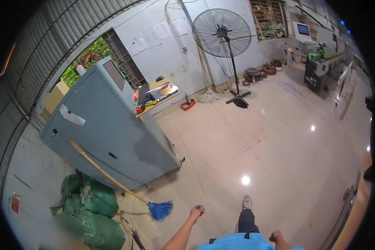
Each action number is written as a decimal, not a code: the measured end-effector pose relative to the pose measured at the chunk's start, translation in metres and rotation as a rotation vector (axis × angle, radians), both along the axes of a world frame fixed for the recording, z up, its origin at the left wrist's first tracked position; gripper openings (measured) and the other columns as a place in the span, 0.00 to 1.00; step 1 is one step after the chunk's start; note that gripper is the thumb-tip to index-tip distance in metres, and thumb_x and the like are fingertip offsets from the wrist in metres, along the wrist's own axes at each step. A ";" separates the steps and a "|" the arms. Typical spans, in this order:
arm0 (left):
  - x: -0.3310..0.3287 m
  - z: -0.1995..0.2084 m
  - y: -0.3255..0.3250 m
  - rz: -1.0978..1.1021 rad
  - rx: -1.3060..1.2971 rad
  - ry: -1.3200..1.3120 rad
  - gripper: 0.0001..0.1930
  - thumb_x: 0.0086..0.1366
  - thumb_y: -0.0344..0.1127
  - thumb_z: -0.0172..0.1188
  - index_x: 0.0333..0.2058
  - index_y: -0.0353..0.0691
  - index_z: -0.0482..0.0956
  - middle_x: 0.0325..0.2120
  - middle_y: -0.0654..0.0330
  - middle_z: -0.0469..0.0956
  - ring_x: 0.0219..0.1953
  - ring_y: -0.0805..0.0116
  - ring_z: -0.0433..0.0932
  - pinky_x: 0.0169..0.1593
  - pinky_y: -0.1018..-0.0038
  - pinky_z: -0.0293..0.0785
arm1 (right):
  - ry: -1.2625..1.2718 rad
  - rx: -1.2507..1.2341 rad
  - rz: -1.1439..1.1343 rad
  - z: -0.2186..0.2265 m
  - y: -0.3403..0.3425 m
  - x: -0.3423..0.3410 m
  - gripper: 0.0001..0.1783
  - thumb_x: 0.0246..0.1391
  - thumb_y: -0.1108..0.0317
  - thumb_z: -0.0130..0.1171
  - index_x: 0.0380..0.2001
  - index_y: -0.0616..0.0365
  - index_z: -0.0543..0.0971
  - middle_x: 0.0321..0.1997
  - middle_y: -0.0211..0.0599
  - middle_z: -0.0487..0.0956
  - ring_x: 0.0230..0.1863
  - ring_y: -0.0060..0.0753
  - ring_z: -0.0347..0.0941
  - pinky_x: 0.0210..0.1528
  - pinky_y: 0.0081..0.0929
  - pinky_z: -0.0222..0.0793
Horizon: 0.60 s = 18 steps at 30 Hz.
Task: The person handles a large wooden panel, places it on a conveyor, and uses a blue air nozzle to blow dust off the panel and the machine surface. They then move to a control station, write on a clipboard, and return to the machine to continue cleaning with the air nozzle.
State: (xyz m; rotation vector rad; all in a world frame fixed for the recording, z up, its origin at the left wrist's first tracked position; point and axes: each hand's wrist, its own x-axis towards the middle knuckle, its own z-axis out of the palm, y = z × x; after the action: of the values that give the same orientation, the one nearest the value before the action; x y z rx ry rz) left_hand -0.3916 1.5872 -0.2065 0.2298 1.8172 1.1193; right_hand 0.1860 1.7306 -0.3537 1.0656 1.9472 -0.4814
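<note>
My left hand (196, 213) hangs over the tiled floor (221, 183), its fingers curled in. A dark patch shows at the fingertips, too small to name. Low at the bottom edge, my right hand (275, 236) is beside my blue shirt (233, 242), also closed; whatever may be in it is hidden. Nearest to my left hand is a broom with blue bristles (160, 211); its wooden handle (104, 171) leans against the grey cabinet (100, 112). Neither hand touches it. One shoe (247, 202) of mine is forward on the floor.
Green sacks (98, 200) are piled left, beside sawdust-like powder (148, 229). A shelf (171, 96) with a keyboard (143, 95) juts from the cabinet. A standing fan (222, 31), a mop (209, 96) and coiled rolls (254, 74) line the far wall; a machine (321, 68) stands far right.
</note>
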 end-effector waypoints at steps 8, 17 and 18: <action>-0.103 0.013 0.223 0.128 0.041 -0.139 0.21 0.72 0.48 0.59 0.52 0.36 0.77 0.41 0.57 0.82 0.40 0.69 0.82 0.42 0.75 0.77 | 0.747 -0.260 -1.506 0.021 0.353 -0.210 0.08 0.50 0.73 0.57 0.18 0.57 0.73 0.24 0.46 0.80 0.22 0.39 0.77 0.22 0.40 0.71; -0.190 -0.082 0.233 0.264 -0.541 -0.322 0.20 0.70 0.47 0.58 0.47 0.35 0.78 0.38 0.55 0.81 0.35 0.62 0.80 0.40 0.67 0.78 | 1.457 0.066 -0.275 0.275 0.703 -0.785 0.24 0.53 0.66 0.61 0.53 0.65 0.75 0.40 0.55 0.83 0.42 0.50 0.82 0.47 0.41 0.77; -0.208 -0.086 0.244 0.322 -0.504 -0.305 0.20 0.70 0.48 0.58 0.46 0.35 0.79 0.37 0.55 0.82 0.34 0.62 0.81 0.37 0.66 0.77 | 1.565 -0.022 -0.214 0.302 0.711 -0.831 0.26 0.54 0.65 0.62 0.55 0.65 0.74 0.43 0.56 0.83 0.45 0.52 0.81 0.49 0.42 0.76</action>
State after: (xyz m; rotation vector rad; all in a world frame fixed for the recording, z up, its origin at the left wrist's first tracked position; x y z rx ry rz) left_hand -0.5999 1.8315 -0.2930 -0.5177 1.8254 0.8134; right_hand -0.6452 2.4417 -0.0515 0.8958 3.0549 -1.8410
